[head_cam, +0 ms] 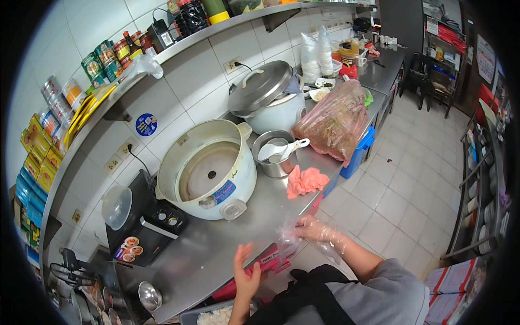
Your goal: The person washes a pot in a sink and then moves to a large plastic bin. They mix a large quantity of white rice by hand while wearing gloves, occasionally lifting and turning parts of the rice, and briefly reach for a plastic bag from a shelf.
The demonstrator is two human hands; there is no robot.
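Note:
My right hand wears a clear plastic glove and pinches a second piece of thin clear plastic, which looks like another disposable glove. It is over the front edge of the stainless steel counter. My left hand is bare and raised, its fingers apart, holding nothing. A crumpled pink cloth lies on the counter beyond my right hand. Behind it a steel pot holds a white rice paddle. The large rice cooker body stands lidless, with no inner pot in it.
A second rice cooker has its steel lid tilted on top. Beside it lies a full pinkish plastic bag. A black microwave and a steel bowl are at left. Below the counter edge is a tub of rice.

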